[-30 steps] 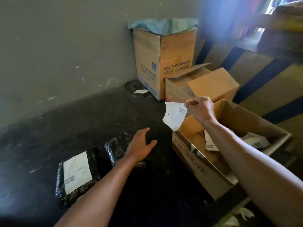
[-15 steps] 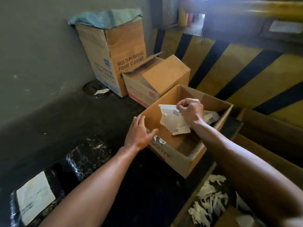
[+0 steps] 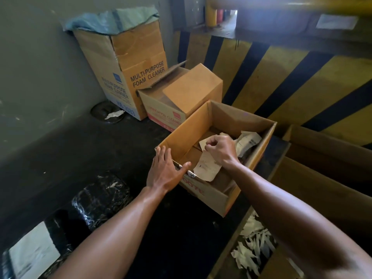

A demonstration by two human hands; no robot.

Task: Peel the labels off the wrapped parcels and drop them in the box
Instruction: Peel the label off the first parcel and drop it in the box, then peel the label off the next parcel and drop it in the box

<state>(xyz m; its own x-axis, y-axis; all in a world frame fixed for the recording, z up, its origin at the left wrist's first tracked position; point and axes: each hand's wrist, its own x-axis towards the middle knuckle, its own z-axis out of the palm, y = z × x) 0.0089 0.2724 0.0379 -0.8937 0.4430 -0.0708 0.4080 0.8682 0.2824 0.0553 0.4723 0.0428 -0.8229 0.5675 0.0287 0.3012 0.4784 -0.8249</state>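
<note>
The right hand is down inside the open cardboard box, fingers curled and pinched on a peeled white label that hangs below the knuckles over the box's near wall. The left hand lies flat and spread on the near-left corner of that box, holding nothing. Left of the box, on the dark floor, lie two black wrapped parcels: the nearer-to-box one bare, the farther one with a white label on it.

Dim, top-edge blur, wide-angle bending
</note>
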